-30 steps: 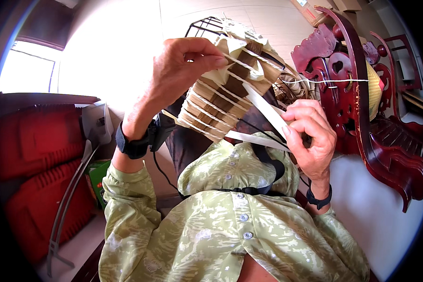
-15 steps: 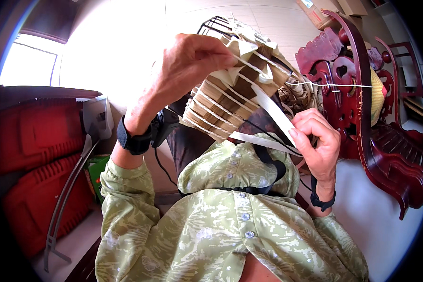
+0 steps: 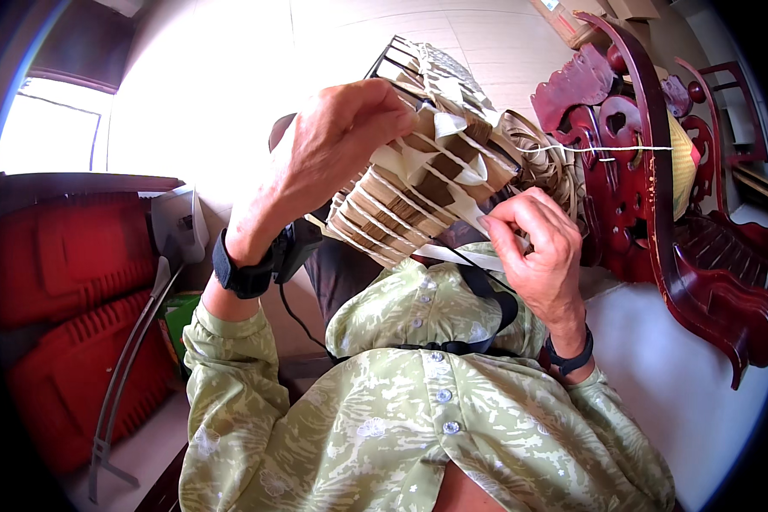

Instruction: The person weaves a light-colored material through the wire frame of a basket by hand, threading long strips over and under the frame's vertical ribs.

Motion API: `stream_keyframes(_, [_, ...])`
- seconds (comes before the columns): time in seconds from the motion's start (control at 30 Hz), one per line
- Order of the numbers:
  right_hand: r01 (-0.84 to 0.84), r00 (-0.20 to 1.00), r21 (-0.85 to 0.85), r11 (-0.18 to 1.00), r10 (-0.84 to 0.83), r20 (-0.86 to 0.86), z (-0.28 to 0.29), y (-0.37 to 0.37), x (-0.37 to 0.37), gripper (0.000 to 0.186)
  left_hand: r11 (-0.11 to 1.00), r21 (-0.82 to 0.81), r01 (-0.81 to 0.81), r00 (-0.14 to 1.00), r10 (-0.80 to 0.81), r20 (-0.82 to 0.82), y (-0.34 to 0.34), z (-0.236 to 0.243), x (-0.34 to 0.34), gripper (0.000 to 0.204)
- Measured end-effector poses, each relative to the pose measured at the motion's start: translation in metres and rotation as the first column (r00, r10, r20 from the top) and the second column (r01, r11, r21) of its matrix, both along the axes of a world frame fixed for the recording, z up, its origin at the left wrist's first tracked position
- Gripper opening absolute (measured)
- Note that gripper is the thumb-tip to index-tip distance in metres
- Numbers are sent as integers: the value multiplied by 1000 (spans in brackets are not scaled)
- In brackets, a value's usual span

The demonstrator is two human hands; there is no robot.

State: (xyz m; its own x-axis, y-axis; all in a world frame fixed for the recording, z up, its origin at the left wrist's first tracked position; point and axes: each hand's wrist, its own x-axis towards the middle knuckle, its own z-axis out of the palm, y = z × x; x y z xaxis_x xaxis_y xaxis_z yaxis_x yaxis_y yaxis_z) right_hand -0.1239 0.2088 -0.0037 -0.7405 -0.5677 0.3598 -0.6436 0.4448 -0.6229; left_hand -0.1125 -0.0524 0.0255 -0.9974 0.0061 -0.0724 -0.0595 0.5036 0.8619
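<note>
A woven piece of brown strips and white twisted cords (image 3: 388, 213), on a black wire frame (image 3: 388, 60), sits above my lap. Several pale flat strip ends (image 3: 448, 124) stick out from its weave. My left hand (image 3: 328, 145) is closed at the piece's upper left, thumb and forefinger pinched on a cord. At its lower right, my right hand (image 3: 533, 247) pinches a flat cream strip (image 3: 461, 205) close to the weave. Part of the piece is hidden behind my left hand.
Loose tan strips (image 3: 533, 145) lie beyond the piece. Right of me stands a carved dark-red wooden chair (image 3: 657, 205) with a yellow woven object (image 3: 683, 171) and a white cord stretched across it. Red padded items (image 3: 77, 247) are at left, cardboard boxes (image 3: 572, 21) at back right.
My right hand has moved left and inward along the cream strip, closer to the weave. My left hand has dipped slightly, and more of the frame's top shows.
</note>
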Motion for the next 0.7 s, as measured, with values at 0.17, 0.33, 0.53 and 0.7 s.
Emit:
stream_keyframes(0.17, [19,999,30,999,-20,28,-7,4,3,16,996,84,2,1000,0,-22,1,-6,4,20])
stream_keyframes(0.33, [29,999,1,1000,-29,-14,-16,-9,13,15,997,71,0,1000,1,-15,4,-8,4,18])
stream_keyframes(0.53, [37,998,-28,999,-39,-44,-18,-17,12,17,998,56,11,1000,-10,-17,1,-11,5,17])
stream_keyframes(0.7, [79,997,-34,996,-80,-21,-18,-12,11,17,999,50,17,999,-15,-28,0,-12,5,17])
